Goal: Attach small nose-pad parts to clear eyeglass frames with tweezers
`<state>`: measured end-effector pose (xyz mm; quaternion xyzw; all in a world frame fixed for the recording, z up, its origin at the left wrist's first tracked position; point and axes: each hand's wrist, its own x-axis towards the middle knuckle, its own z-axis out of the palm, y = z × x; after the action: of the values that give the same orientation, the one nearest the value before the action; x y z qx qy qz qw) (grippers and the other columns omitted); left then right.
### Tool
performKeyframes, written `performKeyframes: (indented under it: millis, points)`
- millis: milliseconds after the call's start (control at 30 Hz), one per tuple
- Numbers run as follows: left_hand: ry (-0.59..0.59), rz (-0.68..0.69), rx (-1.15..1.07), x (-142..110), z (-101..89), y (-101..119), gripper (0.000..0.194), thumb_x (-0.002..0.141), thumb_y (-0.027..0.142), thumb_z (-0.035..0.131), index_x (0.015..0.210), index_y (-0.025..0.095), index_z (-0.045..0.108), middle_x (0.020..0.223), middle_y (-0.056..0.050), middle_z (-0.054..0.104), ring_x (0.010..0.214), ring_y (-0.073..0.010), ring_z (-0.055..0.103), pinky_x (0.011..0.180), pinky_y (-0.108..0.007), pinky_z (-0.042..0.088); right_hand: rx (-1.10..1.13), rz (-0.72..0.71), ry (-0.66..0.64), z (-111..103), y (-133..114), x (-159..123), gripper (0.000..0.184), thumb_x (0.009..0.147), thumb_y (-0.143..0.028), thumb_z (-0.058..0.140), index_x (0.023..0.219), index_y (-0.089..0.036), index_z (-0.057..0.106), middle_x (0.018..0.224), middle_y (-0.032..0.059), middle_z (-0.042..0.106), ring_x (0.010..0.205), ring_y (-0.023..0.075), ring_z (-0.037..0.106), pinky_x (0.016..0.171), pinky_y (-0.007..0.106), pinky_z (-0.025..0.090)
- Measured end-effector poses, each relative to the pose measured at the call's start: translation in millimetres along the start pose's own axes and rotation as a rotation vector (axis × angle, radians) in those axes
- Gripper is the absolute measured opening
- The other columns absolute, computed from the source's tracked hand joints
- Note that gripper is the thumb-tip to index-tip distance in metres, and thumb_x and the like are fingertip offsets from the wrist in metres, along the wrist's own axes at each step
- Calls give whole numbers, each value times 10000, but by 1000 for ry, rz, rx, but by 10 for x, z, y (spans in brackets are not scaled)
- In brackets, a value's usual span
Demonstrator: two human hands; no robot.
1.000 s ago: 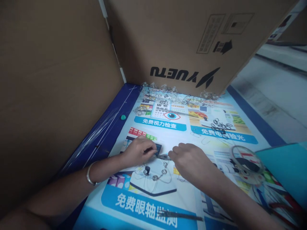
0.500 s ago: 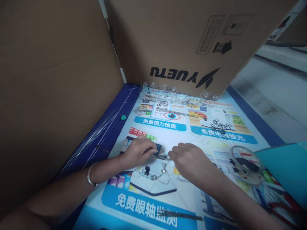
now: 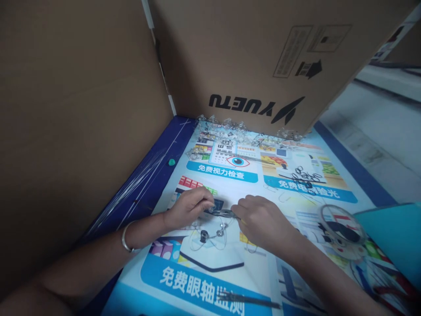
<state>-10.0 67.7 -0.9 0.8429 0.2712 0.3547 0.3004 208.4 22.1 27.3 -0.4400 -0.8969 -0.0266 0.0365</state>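
My right hand [image 3: 259, 217] is closed around small metal pliers [image 3: 225, 213], whose jaws point left toward my other hand. My left hand [image 3: 192, 207] pinches the end of a beaded wire, close against the plier tips. Below the fingers hangs the rest of the wire in loose loops, with clear beads [image 3: 220, 231] and a small black piece [image 3: 204, 236] on it. What exactly sits between the jaws is too small to make out.
Cardboard walls [image 3: 243, 52] stand at the left and back. Clear beaded pieces [image 3: 230, 127] lie along the back wall, black rings [image 3: 305, 175] at the right. A clear round dish [image 3: 342, 224], a teal box [image 3: 391, 237], a green lump [image 3: 171, 162] and dark wires [image 3: 253, 300] surround my hands.
The hanging beads have shifted upward and gathered nearer the pliers. Both hands stay close together in nearly the same place, and the whole view has moved slightly.
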Motion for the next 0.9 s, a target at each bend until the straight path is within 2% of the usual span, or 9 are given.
performKeyframes:
  millis: [400,700,900]
  points:
    - [25,24,18,22,-32,-45,152,866,193,432,765,140,533,719,-28,565,689,-113,524,649,-221,413,116,28,151,228,-9,30,225,735,-88,453,849,-178,624,703,30,564,704,151,463,659,272,318]
    - [18,60,-38,27,-57,-35,179,872,222,430,761,132,537,704,-34,557,672,-112,516,644,-232,419,272,105,123,334,-47,0,234,759,-126,457,929,-177,609,751,33,574,751,157,488,667,258,354]
    - [19,87,-36,46,-59,-10,203,876,234,420,746,132,538,687,-39,561,676,-116,520,649,-240,431,295,128,187,376,-85,-21,249,762,-132,458,955,-170,610,746,38,576,758,157,502,676,260,372]
